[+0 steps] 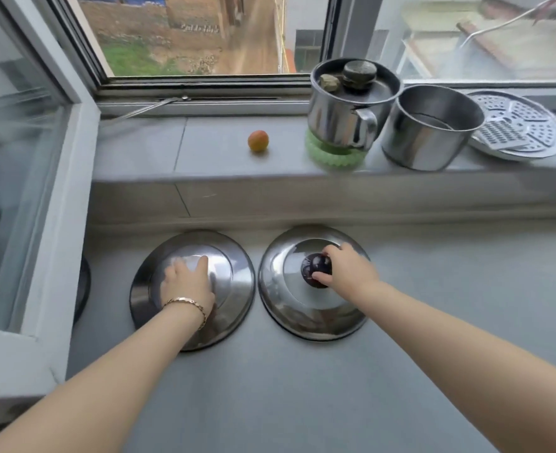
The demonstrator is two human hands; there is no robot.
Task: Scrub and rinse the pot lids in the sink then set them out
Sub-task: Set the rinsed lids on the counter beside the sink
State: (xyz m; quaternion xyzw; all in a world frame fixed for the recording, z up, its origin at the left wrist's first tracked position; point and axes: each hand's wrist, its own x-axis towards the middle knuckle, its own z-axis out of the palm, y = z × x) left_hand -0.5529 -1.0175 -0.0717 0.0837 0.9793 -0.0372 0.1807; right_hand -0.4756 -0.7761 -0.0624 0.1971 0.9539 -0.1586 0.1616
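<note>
Head view: our right hand (345,266) pinches knob (315,269) of right lid (289,312), likely to lift; left hand (188,279) covers left lid (235,289) centre, grip hidden, cannot tell.

— On the counter (302,387)?
— Two lids side by side, near the back: left lid (234,299), right lid (289,308), rims almost touching.
— On them?
— Over the left lid's middle, left hand (188,279); round the right lid's knob (314,268), right hand (348,266).
— Behind?
— A step up, sill (204,148). On it, left to right: fruit (258,141), lidded pot (338,116) on a ring (315,152), open pot (423,142) just beside, steamer plate (524,125) behind that pot's right. Behind all, window (188,34).
</note>
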